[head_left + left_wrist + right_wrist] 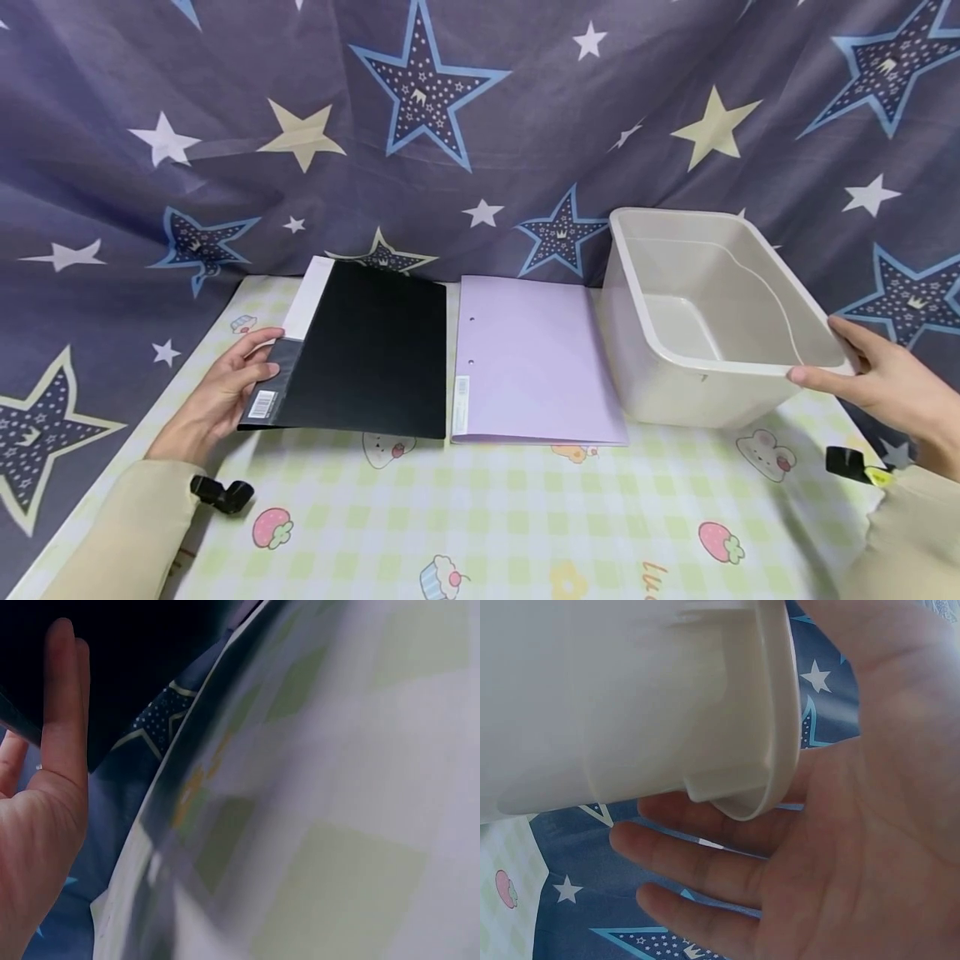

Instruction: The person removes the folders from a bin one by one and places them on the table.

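Observation:
On the left, a black folder with a clear spine pocket, a white label strip and a barcode sticker lies with its near edge slightly raised. My left hand pinches its spine side, and the left wrist view has fingers flat along the dark cover. A cream plastic bin stands open-topped at the right. My right hand holds the bin's near right rim corner between thumb and fingers. Under that rim, several extended fingers show in the right wrist view.
Between the black folder and the bin lies a lilac folder with two punched holes and a small label. A green checked tablecloth covers the table. Behind it hangs a dark star-patterned curtain.

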Action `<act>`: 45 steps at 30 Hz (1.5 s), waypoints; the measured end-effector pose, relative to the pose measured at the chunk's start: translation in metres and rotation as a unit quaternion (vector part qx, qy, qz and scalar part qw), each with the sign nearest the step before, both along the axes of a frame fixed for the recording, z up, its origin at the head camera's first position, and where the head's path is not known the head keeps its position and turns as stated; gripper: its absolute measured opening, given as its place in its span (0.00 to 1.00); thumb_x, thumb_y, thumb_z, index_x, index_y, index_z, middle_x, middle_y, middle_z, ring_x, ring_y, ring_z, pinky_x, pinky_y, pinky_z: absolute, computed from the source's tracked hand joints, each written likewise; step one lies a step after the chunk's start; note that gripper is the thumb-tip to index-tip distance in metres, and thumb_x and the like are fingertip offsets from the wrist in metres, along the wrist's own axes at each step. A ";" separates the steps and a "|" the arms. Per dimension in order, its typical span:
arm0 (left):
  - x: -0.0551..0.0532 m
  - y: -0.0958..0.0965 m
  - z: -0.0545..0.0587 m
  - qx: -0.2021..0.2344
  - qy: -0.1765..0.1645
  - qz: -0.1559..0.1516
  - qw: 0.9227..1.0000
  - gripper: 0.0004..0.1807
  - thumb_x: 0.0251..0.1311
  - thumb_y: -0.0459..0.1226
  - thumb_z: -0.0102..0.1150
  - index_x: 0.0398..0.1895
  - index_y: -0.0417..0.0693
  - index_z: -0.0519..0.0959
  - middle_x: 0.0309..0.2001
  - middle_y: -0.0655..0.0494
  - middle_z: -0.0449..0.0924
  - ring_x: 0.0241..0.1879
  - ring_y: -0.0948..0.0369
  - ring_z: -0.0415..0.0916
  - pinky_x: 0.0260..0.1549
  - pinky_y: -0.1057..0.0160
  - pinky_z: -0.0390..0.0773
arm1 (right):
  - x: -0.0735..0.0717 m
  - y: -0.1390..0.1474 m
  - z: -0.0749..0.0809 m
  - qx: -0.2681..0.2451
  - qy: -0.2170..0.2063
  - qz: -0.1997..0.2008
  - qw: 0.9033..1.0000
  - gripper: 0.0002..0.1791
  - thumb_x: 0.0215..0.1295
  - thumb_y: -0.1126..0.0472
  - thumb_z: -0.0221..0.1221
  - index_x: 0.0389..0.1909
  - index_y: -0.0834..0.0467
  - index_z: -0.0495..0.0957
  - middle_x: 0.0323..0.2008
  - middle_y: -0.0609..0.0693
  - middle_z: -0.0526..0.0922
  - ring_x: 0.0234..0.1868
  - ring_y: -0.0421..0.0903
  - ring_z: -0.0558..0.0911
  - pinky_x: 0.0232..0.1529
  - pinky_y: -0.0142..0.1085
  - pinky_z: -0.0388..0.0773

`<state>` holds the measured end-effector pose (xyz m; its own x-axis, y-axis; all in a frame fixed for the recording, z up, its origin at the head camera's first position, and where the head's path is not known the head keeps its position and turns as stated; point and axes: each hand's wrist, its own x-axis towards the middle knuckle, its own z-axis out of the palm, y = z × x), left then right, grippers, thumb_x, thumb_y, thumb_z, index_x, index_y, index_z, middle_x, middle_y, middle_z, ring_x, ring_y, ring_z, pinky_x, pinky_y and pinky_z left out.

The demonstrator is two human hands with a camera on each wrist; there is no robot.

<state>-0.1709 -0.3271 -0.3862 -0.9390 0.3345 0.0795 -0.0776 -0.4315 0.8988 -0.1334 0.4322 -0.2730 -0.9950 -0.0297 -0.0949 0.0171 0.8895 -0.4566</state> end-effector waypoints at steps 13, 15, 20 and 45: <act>-0.011 -0.002 -0.007 -0.027 -0.014 0.026 0.999 0.27 0.64 0.18 0.39 0.64 0.47 0.63 0.53 0.54 0.72 0.40 0.57 0.82 0.33 0.61 0.82 | 0.001 0.000 0.000 0.000 0.002 0.003 1.000 0.58 0.63 0.43 0.59 0.72 0.65 0.27 0.65 0.82 0.46 0.59 0.81 0.55 0.49 0.72 0.56; -0.012 -0.003 -0.007 -0.038 -0.012 0.032 0.999 0.27 0.64 0.18 0.41 0.64 0.47 0.64 0.54 0.54 0.70 0.41 0.59 0.81 0.35 0.63 0.82 | 0.000 -0.001 0.000 -0.002 0.003 0.004 1.000 0.58 0.63 0.44 0.59 0.72 0.65 0.27 0.65 0.81 0.46 0.59 0.81 0.56 0.49 0.72 0.57; -0.013 -0.007 -0.006 -0.062 -0.005 0.036 0.997 0.28 0.63 0.19 0.44 0.64 0.46 0.65 0.51 0.54 0.73 0.42 0.61 0.80 0.37 0.64 0.81 | -0.002 0.000 0.000 -0.001 0.008 0.010 1.000 0.58 0.63 0.45 0.60 0.72 0.66 0.28 0.64 0.82 0.48 0.58 0.80 0.57 0.49 0.71 0.58; -0.012 -0.010 -0.010 -0.247 -0.037 0.091 0.964 0.29 0.61 0.27 0.58 0.66 0.45 0.65 0.45 0.57 0.74 0.37 0.67 0.74 0.33 0.73 0.77 | 0.001 -0.002 -0.002 0.001 -0.001 -0.014 1.000 0.59 0.64 0.42 0.58 0.71 0.67 0.26 0.68 0.78 0.35 0.64 0.79 0.45 0.52 0.71 0.55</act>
<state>-0.1830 -0.3372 -0.3965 -0.9826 0.1440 -0.1176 -0.1135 0.0362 0.9929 -0.1321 0.4301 -0.2749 -0.9953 -0.0011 -0.0972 0.0434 0.8898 -0.4543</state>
